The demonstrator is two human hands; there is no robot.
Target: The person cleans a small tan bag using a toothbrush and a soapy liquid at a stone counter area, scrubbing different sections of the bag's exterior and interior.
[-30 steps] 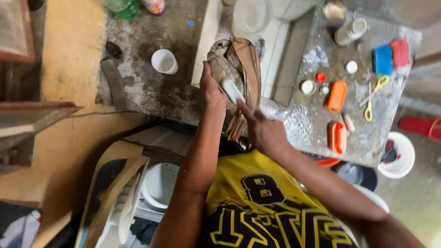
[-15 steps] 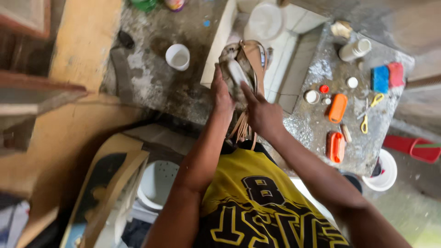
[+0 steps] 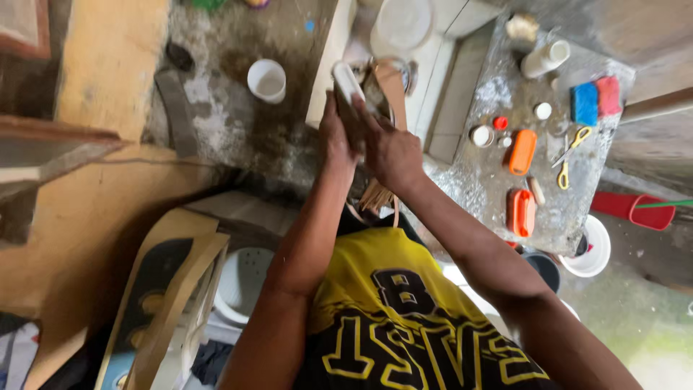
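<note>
Since half a second ago I see the white brush [image 3: 346,78] has travelled from the middle of the bag up to its top left edge, and my right hand [image 3: 390,148] has slid up with it, now covering most of the bag's front.

The tan bag [image 3: 386,87] stands upright at the counter's edge, over the gap between the left counter and the tiled sink, its fringe [image 3: 377,195] hanging below my wrists. My left hand [image 3: 333,137] is wrapped against the bag's left side, holding it steady. My right hand is closed around the brush, whose white head sticks out above my fingers and touches the bag's upper corner.

Just left of the bag, a white cup [image 3: 267,79] sits on the stained concrete counter [image 3: 224,123]. Behind the bag, a white basin [image 3: 401,25] rests in the tiled sink [image 3: 442,79].

To the right, on the speckled counter [image 3: 491,180], lie two orange brushes [image 3: 521,152], one near the sink and one nearer the front edge, some small round lids [image 3: 482,135], yellow-handled scissors [image 3: 570,153], a blue sponge [image 3: 584,103] touching a red one [image 3: 608,95], and a white bottle [image 3: 545,58] on its side. Beyond that counter, a white bucket [image 3: 588,249] and a red dustpan [image 3: 635,209] sit on the floor.
</note>
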